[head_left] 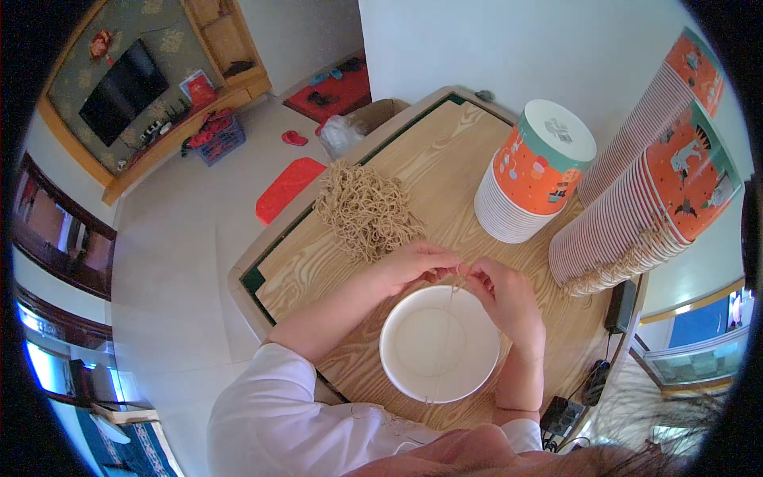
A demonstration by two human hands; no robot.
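Note:
A white paper tub (pixel 439 343) stands on the wooden table close in front of me, its round mouth facing up. Just beyond its far rim, my left hand (pixel 420 264) and my right hand (pixel 505 296) meet, fingertips pinched together on a thin tan cord (pixel 455 288). From the fingers a fine strand hangs across the tub's mouth toward its near rim. The exact grip of the fingertips is partly hidden. A tangled pile of tan cord (pixel 367 208) lies beyond my left hand.
Nested tubs, orange and teal, stand upside down (pixel 531 175) at the far right. Taller stacks (pixel 636 211) rise at the right edge, with cord loops (pixel 628 256) along one. Black power adapters (pixel 620 306) sit at the table's right edge. A red stool (pixel 289 189) stands left.

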